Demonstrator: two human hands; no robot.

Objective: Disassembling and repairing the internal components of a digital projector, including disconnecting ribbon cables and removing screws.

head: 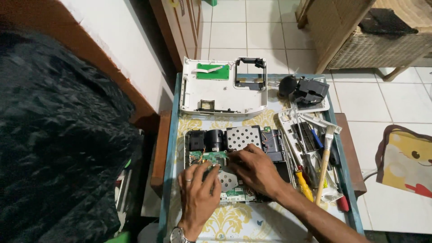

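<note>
Opened electronic device chassis [238,153], black-and-silver with perforated metal shields and a green circuit board, sits at the centre of the frame on your small desk [252,220] with its yellow-patterned cloth. Both your hands are down on it right now. Your left hand [198,193], ring on one finger and a wristwatch [179,235] at the lower edge of the frame, lies flat with fingers spread over the lower left of the chassis, apparently steadying it. Your right hand [254,168] comes in from the lower right, fingers curled together over the green board in the middle; whether they pinch a part or just press on it, I cannot tell.

Above the chassis, toward the top of the desk, the white plastic housing shell [222,87] lies inside-up, set apart from the open body. To its right rests a black plastic lens block [308,90]. Along the right edge of the desk you've got your tools lined up close to your right hand: a wooden-handled paintbrush [325,166], a yellow-handled screwdriver [305,186] and a red-handled screwdriver [343,202]. Dark fabric [58,135] fills the left of the frame.
</note>
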